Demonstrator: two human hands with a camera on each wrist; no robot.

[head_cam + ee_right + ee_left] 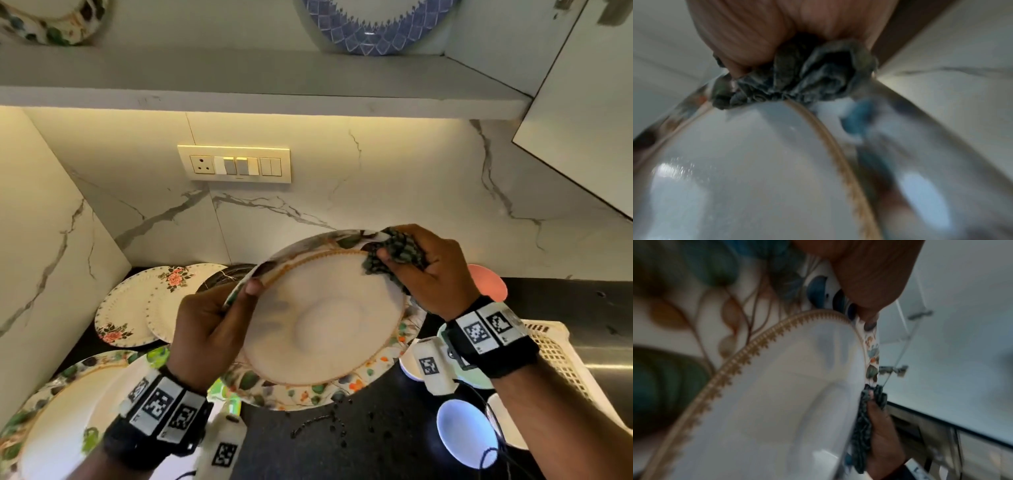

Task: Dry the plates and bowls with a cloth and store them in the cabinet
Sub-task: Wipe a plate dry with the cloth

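plates (137, 308) left, bowls (467, 433) right, on counter (376, 428)

plate (322, 329): white, leaf-pattern rim, gold ring, tilted, held above the surface | cloth (394, 253): dark, crumpled, pressed on the plate's far right rim

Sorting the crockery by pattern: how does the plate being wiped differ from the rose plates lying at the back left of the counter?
The held plate has a leafy rim with a gold band; the rose plates show pink flowers and dotted edges. The held plate is tilted in the air, gripped by the left hand while the right hand presses a dark cloth on its rim; the rose plates lie flat, overlapping, untouched. Both have white centres.
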